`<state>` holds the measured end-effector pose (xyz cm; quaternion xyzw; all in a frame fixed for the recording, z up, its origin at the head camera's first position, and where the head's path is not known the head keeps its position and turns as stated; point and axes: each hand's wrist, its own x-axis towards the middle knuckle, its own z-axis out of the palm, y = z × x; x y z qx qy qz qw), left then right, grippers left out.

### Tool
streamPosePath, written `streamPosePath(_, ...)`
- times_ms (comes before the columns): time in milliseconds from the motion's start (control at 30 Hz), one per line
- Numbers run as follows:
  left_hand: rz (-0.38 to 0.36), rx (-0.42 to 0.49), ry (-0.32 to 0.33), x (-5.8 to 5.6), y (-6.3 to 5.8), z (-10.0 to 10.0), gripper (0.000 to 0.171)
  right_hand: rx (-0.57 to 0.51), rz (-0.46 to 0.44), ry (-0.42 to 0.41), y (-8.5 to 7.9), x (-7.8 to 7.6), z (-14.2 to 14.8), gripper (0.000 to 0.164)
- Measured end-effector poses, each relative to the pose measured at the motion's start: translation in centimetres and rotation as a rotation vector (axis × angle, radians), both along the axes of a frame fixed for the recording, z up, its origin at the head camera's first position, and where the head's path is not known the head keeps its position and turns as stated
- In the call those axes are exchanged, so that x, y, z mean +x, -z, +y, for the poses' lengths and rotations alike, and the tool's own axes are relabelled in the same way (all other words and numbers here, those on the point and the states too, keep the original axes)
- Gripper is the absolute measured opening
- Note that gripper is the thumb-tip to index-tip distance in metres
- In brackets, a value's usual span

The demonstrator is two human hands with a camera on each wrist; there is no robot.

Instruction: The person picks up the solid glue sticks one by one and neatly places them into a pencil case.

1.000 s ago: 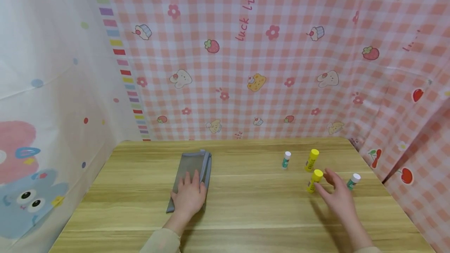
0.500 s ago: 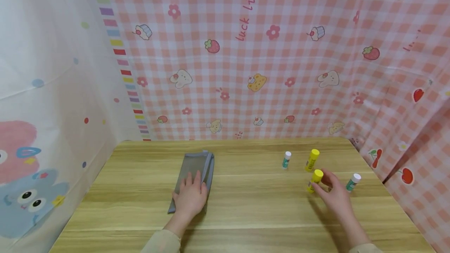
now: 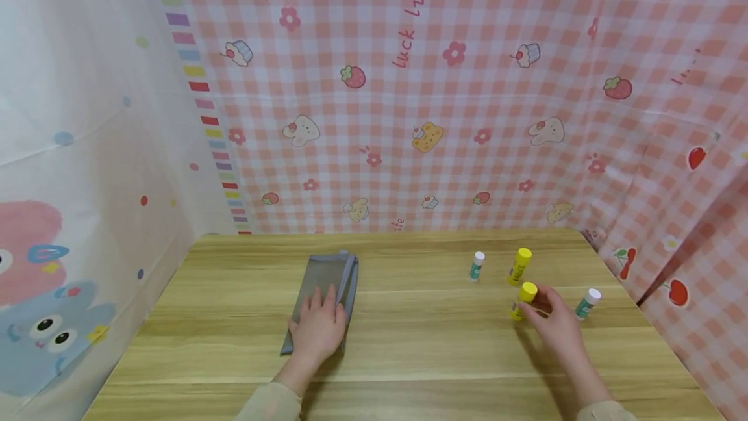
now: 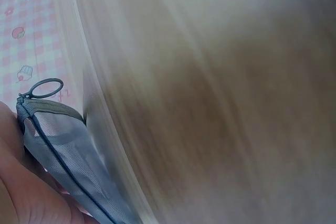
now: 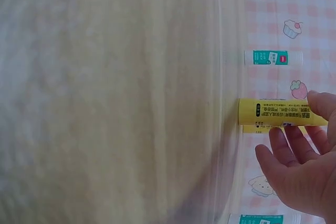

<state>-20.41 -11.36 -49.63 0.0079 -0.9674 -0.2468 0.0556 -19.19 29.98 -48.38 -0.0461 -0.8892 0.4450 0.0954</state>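
My left hand (image 3: 318, 330) lies on a grey mesh zipper pouch (image 3: 321, 273), fingers stretched out over its upper face. In the left wrist view, the zipper pouch (image 4: 73, 161) shows its dark zip and a ring pull at the far end. On the right side, my right hand (image 3: 557, 325) holds the nearer yellow glue stick (image 3: 528, 292) between thumb and fingers. That stick stands upright on the table; in the right wrist view the thumb and fingers sit at the capped end of the yellow glue stick (image 5: 273, 112).
Another yellow glue stick (image 3: 519, 266) stands just behind the held one. A white-capped green glue stick (image 3: 476, 267) stands to its left, and a second white-capped one (image 3: 587, 304) right of my right hand. Patterned cloth (image 3: 374, 115) hangs behind the wooden table (image 3: 421, 343).
My right thumb and fingers have closed in on the nearer yellow glue stick. The zipper pouch and my left hand have shifted slightly right.
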Motion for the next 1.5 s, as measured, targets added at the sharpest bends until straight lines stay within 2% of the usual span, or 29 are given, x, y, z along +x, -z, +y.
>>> streamPosePath(367, 0.009, 0.008, 0.0, 0.2, -0.3, 0.1, 0.05, -0.013, -0.061, 0.023, 0.3, -0.5, 0.0, 0.047)
streamPosePath(633, 0.005, 0.015, -0.002, 0.1, 0.1, 0.1, 0.051, -0.016, -0.043, 0.022, 0.5, -0.4, -0.8, 0.042)
streamPosePath(967, 0.01, 0.017, 0.004, 0.1, -0.1, 0.0, 0.05, -0.084, -0.089, -0.018, 0.2, -0.7, -2.9, 0.047)
streamPosePath(1200, 0.015, 0.028, 0.002, 0.2, -0.1, 0.1, 0.051, -0.089, -0.052, -0.03, 0.3, -1.1, -4.7, 0.041)
streamPosePath(1500, 0.005, 0.027, 0.001, 0.1, -0.1, 0.0, 0.051, -0.129, -0.059, -0.066, 0.3, -1.6, -7.0, 0.04)
